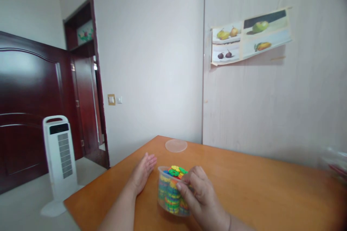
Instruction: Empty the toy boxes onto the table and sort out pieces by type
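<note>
A clear plastic tub (166, 195) full of small coloured pieces (175, 171) in yellow, green, blue and red stands on the orange wooden table (257, 187). My right hand (199, 193) is wrapped round the tub's right side, thumb on the front wall and fingertips curled at the rim. My left hand (142, 173) lies flat on the table just left of the tub, fingers together and stretched out, holding nothing. The tub's round clear lid (176, 145) rests on the table near the far edge.
The table's left corner and edge run close beside my left arm. A white tower fan (59, 151) stands on the floor to the left before a dark red door (27, 104). Fruit pictures (251, 36) hang on the pale wall panel behind the table.
</note>
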`<act>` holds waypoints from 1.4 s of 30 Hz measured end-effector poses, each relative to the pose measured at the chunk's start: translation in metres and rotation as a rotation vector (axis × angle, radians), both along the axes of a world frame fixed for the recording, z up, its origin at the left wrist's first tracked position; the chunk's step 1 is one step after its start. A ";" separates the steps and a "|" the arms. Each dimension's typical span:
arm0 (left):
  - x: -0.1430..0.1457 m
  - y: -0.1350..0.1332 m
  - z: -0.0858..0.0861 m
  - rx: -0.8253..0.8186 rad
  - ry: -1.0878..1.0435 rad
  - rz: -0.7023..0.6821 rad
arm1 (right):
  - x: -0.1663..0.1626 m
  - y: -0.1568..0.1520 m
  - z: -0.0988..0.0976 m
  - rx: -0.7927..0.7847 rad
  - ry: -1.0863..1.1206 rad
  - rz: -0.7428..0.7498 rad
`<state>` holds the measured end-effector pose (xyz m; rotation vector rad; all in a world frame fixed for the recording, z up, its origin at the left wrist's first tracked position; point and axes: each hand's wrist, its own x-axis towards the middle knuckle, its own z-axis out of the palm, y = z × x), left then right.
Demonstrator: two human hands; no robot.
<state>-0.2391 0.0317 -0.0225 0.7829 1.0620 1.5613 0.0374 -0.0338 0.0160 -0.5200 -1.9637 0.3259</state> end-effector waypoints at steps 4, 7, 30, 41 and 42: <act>-0.011 0.008 0.000 0.029 -0.129 -0.158 | -0.030 0.004 -0.001 -0.079 0.082 0.026; -0.003 0.012 0.003 0.006 -0.188 -0.238 | -0.047 0.008 -0.003 -0.215 0.157 0.026; 0.018 -0.008 0.017 -0.085 -0.308 -0.550 | -0.062 0.034 0.010 -0.861 0.545 0.229; 0.024 -0.012 0.021 -0.105 -0.254 -0.463 | -0.053 0.064 -0.007 -1.100 0.810 0.255; 0.024 -0.012 0.021 -0.111 -0.236 -0.442 | -0.052 0.067 -0.010 -1.108 0.825 0.260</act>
